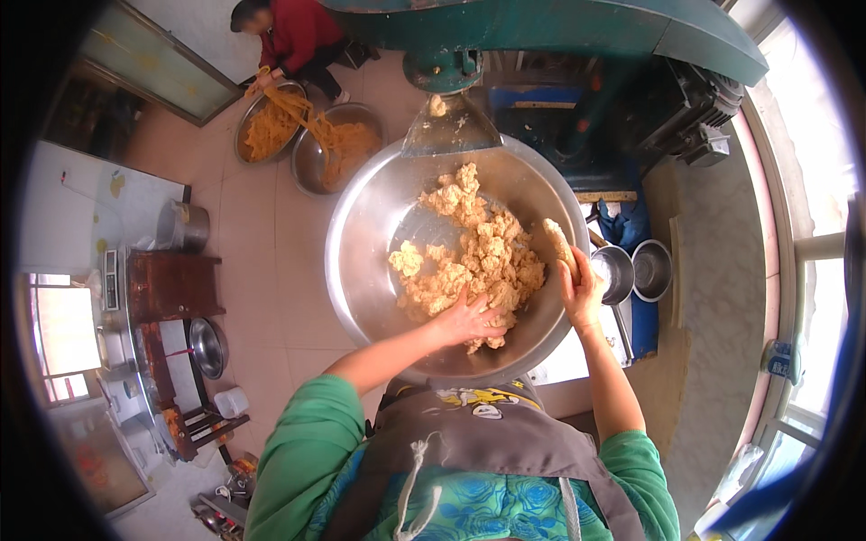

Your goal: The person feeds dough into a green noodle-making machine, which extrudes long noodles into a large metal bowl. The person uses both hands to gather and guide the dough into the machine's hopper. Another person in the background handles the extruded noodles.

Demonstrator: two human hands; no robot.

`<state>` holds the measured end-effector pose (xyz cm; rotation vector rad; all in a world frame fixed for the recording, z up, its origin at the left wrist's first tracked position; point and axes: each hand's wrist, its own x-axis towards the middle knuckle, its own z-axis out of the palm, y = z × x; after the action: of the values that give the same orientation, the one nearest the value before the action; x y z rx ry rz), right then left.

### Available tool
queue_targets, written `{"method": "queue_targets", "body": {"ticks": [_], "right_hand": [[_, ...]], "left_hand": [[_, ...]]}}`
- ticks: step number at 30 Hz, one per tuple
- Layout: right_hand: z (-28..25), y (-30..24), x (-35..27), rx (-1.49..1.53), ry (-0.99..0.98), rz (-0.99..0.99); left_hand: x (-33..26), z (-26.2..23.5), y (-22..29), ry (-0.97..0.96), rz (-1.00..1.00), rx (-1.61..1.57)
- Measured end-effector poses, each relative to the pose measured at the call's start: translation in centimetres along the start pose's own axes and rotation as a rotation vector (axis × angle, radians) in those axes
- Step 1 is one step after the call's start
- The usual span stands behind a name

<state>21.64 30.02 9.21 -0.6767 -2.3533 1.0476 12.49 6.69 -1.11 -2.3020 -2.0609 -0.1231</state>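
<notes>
In front of me stands a wide metal basin (365, 225) with a heap of crumbly yellowish dough clumps (496, 248) inside. My left hand (469, 320) rests among the near clumps, its fingers spread and partly sunk into them. At the basin's right rim, my right hand (585, 287) grips a pale, thick, stick-shaped piece (557, 242) with a rough surface. Whether that is dough or a coated stick, I cannot tell. Over the far rim juts the metal chute (451, 129) of a green machine (541, 32), with a dough clump lying on it.
Two small metal bowls (651, 270) sit right of the basin. At the far left, a person in red (302, 36) handles orange strands over two metal basins (311, 171) on the tiled floor. A brown wooden table (171, 284) stands left; a stone-like counter (717, 270) runs along the right.
</notes>
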Motion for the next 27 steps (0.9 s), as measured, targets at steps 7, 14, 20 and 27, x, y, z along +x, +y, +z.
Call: {"method": "queue_targets", "body": {"ticks": [7,14,20,27], "right_hand": [[0.2,0.2,0.0,0.000,0.007,-0.045],[0.1,0.4,-0.1,-0.038,-0.026,-0.009],[0.3,0.3,0.2,-0.035,-0.052,-0.051],[1.6,-9.3,9.1,0.131,-0.082,-0.182]], "left_hand": [[0.7,-11.4,-4.2,0.099,-0.565,-0.593],[2.4,-20.0,-14.0,0.495,-0.703,-0.662],[5.7,-17.4,-22.6,0.368,-0.961,-0.365],[9.1,-16.3,-24.0,0.061,-1.060,-0.351]]}}
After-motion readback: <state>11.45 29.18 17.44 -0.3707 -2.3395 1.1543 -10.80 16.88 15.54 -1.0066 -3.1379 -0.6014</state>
